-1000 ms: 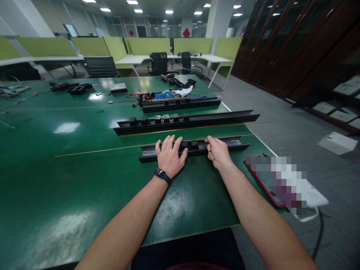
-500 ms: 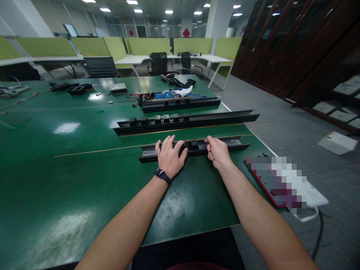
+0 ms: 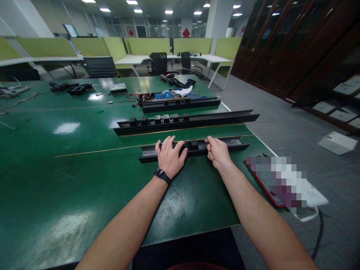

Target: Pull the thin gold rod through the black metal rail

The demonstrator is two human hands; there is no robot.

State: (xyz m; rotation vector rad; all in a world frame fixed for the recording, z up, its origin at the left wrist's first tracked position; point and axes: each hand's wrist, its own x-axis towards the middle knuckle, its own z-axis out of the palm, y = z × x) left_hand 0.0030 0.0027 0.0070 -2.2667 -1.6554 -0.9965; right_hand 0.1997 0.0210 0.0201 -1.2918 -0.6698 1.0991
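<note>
My left hand [image 3: 171, 157] lies over the nearest black rail [image 3: 236, 145], a channel with a pale inner face. Its fingers are spread across the far side while the thumb stays on the near side. Dark blocks [image 3: 194, 144] sit in the channel beside that thumb, partly covered. My right hand [image 3: 218, 152] is closed in a pinch at the rail's far edge, on a thin gold-coloured rod [image 3: 107, 149]. This rod runs along the far edge and sticks out well past the rail's left end. The right fingertips are partly hidden.
Behind lies a longer black rail [image 3: 219, 119] with several small blocks. Farther back are another rail [image 3: 182, 106], a blue roll [image 3: 163, 95] and a power drill [image 3: 57, 86]. A red-edged tablet-like item [image 3: 266, 187], partly blurred, rests at the green table's right edge.
Almost nothing differs. Both hands and the rail keep their places; the rod may have shifted very slightly.
</note>
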